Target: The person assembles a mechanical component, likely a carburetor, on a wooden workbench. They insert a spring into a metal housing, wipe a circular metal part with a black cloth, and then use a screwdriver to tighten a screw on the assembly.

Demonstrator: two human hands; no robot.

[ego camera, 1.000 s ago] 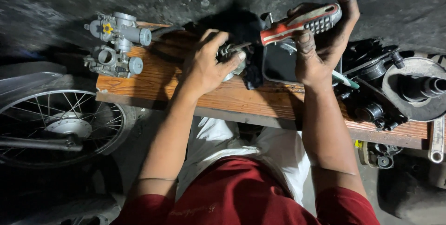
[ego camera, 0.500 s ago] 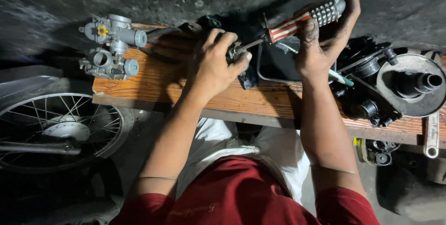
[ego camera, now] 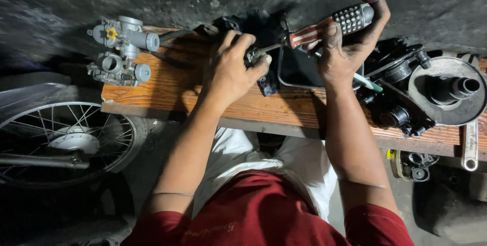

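While the left hand (ego camera: 231, 71) grips a small dark metal part (ego camera: 252, 53) on the wooden bench (ego camera: 167, 91), the right hand (ego camera: 350, 48) has moved the screwdriver (ego camera: 317, 30). A moment ago the striped handle sat lower and flatter in the palm. Now the handle is tipped up higher, and the thumb curls over its dotted grey end. The thin metal shaft slants down to the left and its tip meets the small part just at the left fingers. Both hands are closed tight, the left around the part and the right around the handle. The left hand looks much the same as it did before, pressed down in the same spot on the bench.

I think the tool is now lined up with the part, so the turning or prying looks well under way, though I cannot see the tip itself.

Off to the left of the bench stand two grey carburetors (ego camera: 122, 50), well apart from the hands. To the right lies a round metal pulley (ego camera: 446, 91) among dark engine parts (ego camera: 395, 109). A spoked wheel (ego camera: 66, 142) sits below the bench.
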